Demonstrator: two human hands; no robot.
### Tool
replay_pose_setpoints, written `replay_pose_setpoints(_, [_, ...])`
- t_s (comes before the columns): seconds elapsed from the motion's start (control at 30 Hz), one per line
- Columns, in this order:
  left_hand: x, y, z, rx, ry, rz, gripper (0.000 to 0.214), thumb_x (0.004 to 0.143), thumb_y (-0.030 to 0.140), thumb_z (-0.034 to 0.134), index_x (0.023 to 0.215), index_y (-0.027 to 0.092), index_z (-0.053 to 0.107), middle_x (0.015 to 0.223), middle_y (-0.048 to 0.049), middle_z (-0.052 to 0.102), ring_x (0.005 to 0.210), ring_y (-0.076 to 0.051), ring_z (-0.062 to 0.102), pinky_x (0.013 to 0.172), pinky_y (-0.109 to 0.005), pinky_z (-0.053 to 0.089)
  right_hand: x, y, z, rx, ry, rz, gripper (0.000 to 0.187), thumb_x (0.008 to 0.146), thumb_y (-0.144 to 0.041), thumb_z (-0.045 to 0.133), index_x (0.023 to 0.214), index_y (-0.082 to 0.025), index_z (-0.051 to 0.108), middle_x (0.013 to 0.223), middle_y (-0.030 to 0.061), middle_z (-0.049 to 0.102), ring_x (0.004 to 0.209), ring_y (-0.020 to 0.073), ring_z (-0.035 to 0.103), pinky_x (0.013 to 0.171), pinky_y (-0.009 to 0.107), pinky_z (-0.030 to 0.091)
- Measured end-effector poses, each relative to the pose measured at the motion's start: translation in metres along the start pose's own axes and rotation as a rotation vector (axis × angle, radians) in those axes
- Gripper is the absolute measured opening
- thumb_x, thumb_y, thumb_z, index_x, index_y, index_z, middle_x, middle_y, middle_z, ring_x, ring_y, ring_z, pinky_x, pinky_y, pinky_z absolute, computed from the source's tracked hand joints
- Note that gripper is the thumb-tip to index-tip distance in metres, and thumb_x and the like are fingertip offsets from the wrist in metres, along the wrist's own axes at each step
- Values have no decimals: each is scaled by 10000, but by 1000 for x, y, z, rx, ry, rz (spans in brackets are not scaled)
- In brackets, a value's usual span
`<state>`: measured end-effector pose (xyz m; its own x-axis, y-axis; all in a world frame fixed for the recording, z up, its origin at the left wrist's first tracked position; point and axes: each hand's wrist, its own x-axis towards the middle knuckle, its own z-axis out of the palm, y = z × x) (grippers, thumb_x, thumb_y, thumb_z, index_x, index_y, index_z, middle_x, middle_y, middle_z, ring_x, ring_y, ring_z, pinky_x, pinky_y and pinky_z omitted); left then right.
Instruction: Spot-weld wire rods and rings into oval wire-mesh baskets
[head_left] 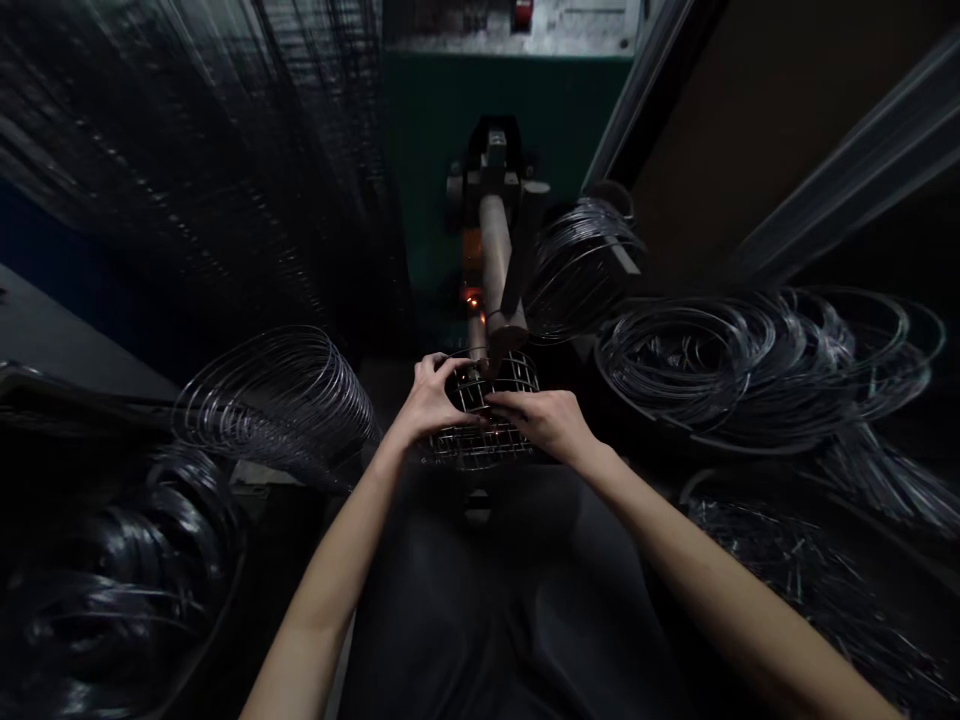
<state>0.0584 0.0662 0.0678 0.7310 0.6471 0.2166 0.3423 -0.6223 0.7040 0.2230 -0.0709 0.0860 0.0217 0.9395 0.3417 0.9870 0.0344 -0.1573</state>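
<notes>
A round wire basket [474, 458] with a grid of metal rods sits in front of me, below the electrode tips of a spot welding machine [495, 250]. My left hand [433, 398] grips its left side, thumb and forefinger spread along the wires. From the right, my right hand [551, 418] holds the basket's near side, with its fingers pointing inward. Close above the hands, the thick grey welder arm [496, 262] reaches toward the basket. Orange sparks [472, 300] glow behind that arm. The fingertips are small and dark, so exactly which wires they pinch is unclear.
Wire rings [277, 400] stand at the left, above shiny coils [142, 560]. More wire loops [589, 255] hang beside the welder. Large wire hoops [750, 370] lie at the right, with short wire pieces [810, 580] in a container below. A green machine body [577, 120] rises behind.
</notes>
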Motion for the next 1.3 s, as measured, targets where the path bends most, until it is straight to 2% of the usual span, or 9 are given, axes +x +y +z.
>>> replay_pose_setpoints(0.23, [5,-5,3,8,45,11,868,443,431,903,1230,292,566,1246,-78,375,1234,-317,371,1076,-504,358,-13,4,5,84,181,80,165,914,-285,569,977,-246,717,1051,15,713,839,129,677,610,192,456])
replay_pose_setpoints(0.43, [29,-12,-1,-34,-10,-51,890,434,412,904,1243,290,554,1254,-73,379,1254,-313,370,1094,-494,341,7,12,7,48,187,190,154,894,-322,586,926,-252,719,946,20,648,715,112,607,527,205,376])
replay_pose_setpoints(0.6, [39,-18,-1,-3,50,31,881,435,459,900,1227,276,561,1270,-80,390,1255,-333,361,1102,-523,313,19,16,9,112,176,216,209,899,-361,554,895,-226,714,931,35,616,732,133,585,565,223,395])
replay_pose_setpoints(0.77, [12,-44,0,-75,1,73,1179,499,485,872,1465,309,218,1495,-123,177,1401,-377,173,1138,-571,218,-9,18,-20,366,277,382,404,950,-450,387,942,-202,705,932,73,602,859,183,589,792,303,461])
replay_pose_setpoints(0.83, [0,-61,4,-123,-19,57,1251,512,478,866,1490,279,111,1516,-150,146,1422,-382,128,1151,-579,178,-26,19,-34,488,210,469,500,961,-510,303,911,-213,702,937,70,630,911,195,594,850,323,454])
replay_pose_setpoints(0.93, [-9,-82,13,-206,31,56,1272,532,460,862,1495,254,58,1526,-161,144,1429,-363,143,1171,-556,148,-54,21,-40,679,-29,573,606,949,-587,225,865,-202,686,847,64,666,838,199,623,801,329,482])
replay_pose_setpoints(1.03, [-10,-91,22,-292,77,88,1315,523,466,870,1494,274,3,1543,-152,99,1439,-348,142,1180,-538,152,-89,24,-23,697,-267,559,572,928,-597,257,863,-198,662,789,67,676,769,213,642,749,342,505])
replay_pose_setpoints(1.17, [-8,-97,29,-354,117,96,1384,451,468,900,1490,294,3,1535,-155,108,1438,-363,151,1174,-553,171,-145,34,17,460,-471,421,382,855,-504,415,830,-220,669,861,102,698,834,256,663,791,378,512])
replay_pose_setpoints(1.3, [-8,-101,36,-444,183,86,1395,388,467,917,1479,295,66,1489,-164,205,1397,-378,261,1142,-560,260,-169,44,31,476,-499,425,361,852,-433,397,899,-232,693,941,102,723,912,263,677,833,379,523])
